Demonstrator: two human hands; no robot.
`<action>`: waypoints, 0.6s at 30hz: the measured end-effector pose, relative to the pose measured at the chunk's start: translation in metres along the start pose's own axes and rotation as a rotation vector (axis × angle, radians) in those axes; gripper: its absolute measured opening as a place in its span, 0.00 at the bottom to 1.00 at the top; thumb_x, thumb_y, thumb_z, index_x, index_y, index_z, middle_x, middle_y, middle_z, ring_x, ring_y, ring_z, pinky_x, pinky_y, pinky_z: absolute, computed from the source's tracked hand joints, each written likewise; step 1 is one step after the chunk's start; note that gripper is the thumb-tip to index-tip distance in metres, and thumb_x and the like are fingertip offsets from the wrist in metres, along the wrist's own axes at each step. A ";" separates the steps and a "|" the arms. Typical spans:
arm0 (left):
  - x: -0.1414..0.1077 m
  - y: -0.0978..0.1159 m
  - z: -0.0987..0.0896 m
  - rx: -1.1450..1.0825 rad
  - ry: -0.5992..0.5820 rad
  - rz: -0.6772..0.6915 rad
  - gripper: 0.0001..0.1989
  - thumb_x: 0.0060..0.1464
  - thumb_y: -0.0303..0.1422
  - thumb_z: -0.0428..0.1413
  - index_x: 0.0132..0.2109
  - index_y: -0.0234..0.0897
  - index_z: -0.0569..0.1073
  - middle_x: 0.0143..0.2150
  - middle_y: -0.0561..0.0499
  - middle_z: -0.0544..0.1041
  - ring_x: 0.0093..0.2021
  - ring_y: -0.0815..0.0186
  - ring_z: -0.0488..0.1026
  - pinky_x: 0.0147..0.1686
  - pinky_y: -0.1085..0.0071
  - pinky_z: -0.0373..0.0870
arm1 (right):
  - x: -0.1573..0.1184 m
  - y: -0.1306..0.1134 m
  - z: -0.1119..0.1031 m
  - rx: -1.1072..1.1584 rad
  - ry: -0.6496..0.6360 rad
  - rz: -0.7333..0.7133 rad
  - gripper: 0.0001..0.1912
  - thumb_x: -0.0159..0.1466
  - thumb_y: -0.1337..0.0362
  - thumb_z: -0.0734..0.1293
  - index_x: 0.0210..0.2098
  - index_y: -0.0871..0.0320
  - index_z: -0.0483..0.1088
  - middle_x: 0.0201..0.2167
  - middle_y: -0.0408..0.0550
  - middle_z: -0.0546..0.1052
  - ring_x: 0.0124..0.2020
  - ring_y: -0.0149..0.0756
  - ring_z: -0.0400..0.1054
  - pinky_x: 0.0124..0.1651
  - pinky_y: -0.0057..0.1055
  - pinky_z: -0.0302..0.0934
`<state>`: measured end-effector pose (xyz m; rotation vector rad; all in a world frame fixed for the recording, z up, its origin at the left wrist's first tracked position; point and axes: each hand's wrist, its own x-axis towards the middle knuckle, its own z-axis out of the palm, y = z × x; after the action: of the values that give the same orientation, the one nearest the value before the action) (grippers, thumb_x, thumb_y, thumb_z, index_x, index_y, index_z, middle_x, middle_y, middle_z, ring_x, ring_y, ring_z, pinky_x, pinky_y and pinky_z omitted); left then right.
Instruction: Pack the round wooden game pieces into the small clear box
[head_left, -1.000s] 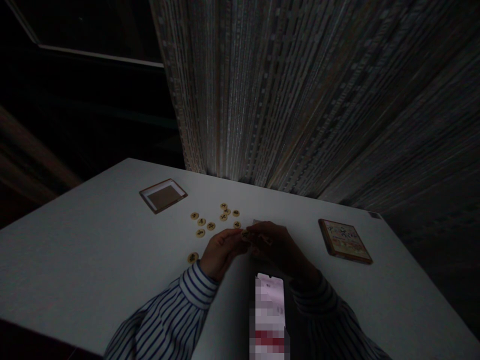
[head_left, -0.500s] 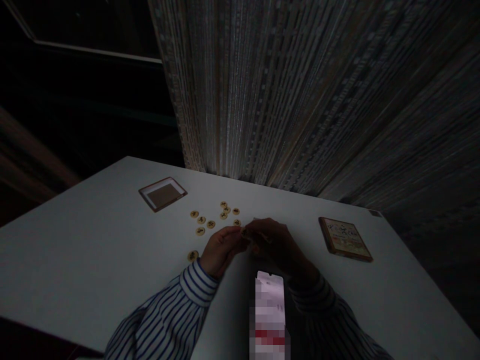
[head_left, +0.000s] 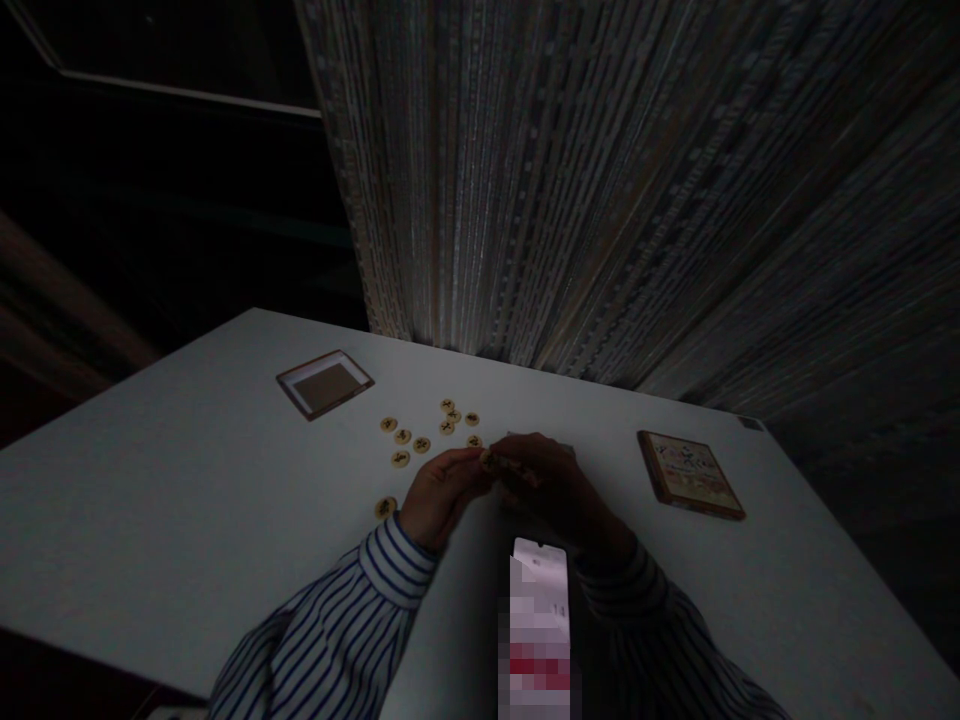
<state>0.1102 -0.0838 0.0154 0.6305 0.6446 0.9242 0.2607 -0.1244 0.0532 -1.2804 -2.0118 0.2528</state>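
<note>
Over the middle of the white table, my left hand [head_left: 448, 490] and my right hand [head_left: 559, 490] meet at the fingertips. Between them is a round wooden piece [head_left: 489, 460] with a dark mark, pinched by my left hand's fingers. My right hand curls over more round pieces [head_left: 519, 470], partly hidden by its fingers and dark in shadow. Several marked round pieces [head_left: 421, 445] lie scattered beyond and left of my left hand. One larger-looking piece [head_left: 385, 508] rests beside my left cuff.
A shallow open box part [head_left: 326, 386] lies at the back left of the white table [head_left: 187, 480]. A printed box [head_left: 691, 475] is on the right. A lit phone [head_left: 541, 600] lies between my forearms. A string curtain [head_left: 510, 180] hangs behind the table.
The view has tilted very slightly. My hands stay together, and the pieces at my right hand's fingers show a little differently. The scattered pieces have not moved on the table.
</note>
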 end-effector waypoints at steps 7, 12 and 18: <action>0.001 -0.002 0.000 0.084 0.026 0.003 0.17 0.32 0.33 0.67 0.33 0.31 0.77 0.32 0.47 0.79 0.32 0.67 0.74 0.35 0.72 0.69 | -0.001 0.000 0.001 -0.118 0.004 -0.006 0.08 0.60 0.64 0.63 0.39 0.55 0.70 0.35 0.49 0.77 0.37 0.36 0.69 0.40 0.34 0.59; 0.002 -0.003 -0.002 0.143 -0.016 0.016 0.18 0.34 0.35 0.66 0.35 0.31 0.78 0.35 0.45 0.79 0.34 0.65 0.74 0.38 0.69 0.69 | -0.001 0.000 0.000 -0.162 -0.009 -0.044 0.10 0.61 0.64 0.63 0.41 0.55 0.70 0.36 0.50 0.76 0.37 0.37 0.68 0.39 0.34 0.58; 0.007 -0.007 -0.008 0.200 -0.026 0.032 0.17 0.36 0.38 0.65 0.34 0.31 0.78 0.33 0.45 0.79 0.33 0.65 0.74 0.38 0.68 0.70 | -0.002 0.005 -0.003 -0.238 -0.031 0.026 0.07 0.59 0.65 0.64 0.37 0.55 0.71 0.33 0.48 0.77 0.35 0.37 0.68 0.38 0.34 0.57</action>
<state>0.1105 -0.0795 0.0033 0.8315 0.7110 0.8865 0.2664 -0.1243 0.0519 -1.4570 -2.1008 0.0451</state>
